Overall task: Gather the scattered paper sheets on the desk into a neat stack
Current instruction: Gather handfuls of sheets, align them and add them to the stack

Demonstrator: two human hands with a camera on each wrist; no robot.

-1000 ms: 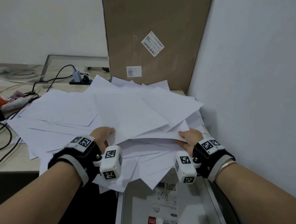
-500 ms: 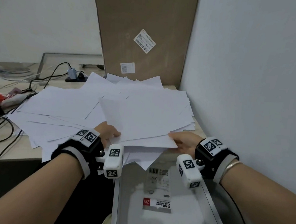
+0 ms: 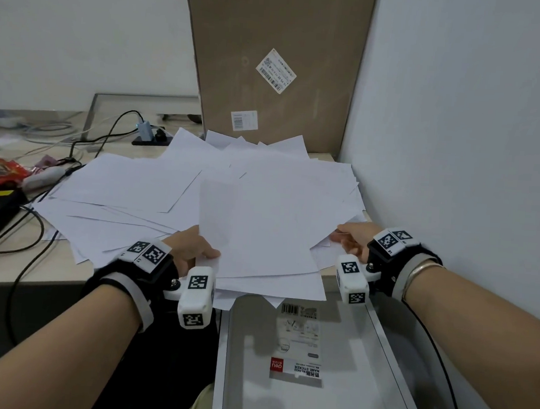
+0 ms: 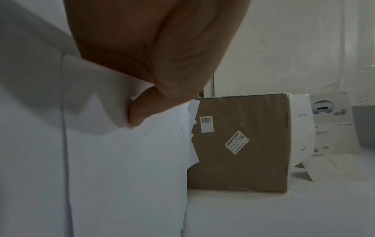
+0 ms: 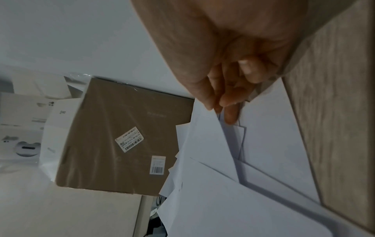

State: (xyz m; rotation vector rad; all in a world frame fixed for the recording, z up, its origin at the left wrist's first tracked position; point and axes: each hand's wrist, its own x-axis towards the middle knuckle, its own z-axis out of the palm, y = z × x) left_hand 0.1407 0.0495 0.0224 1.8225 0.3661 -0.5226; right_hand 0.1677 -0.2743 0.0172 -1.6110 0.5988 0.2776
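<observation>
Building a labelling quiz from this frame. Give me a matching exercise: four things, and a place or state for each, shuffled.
Things:
1. cardboard box
2. left hand
3. right hand
4. red wrapper

Places or states:
A. grips the near left edge of the paper sheets
B. stands upright against the wall behind the sheets
C. lies at the far left of the desk, by the cables
D. fingers tucked among the sheets on the side by the wall

Pairs: 1-B, 2-A, 3-D, 4-C
</observation>
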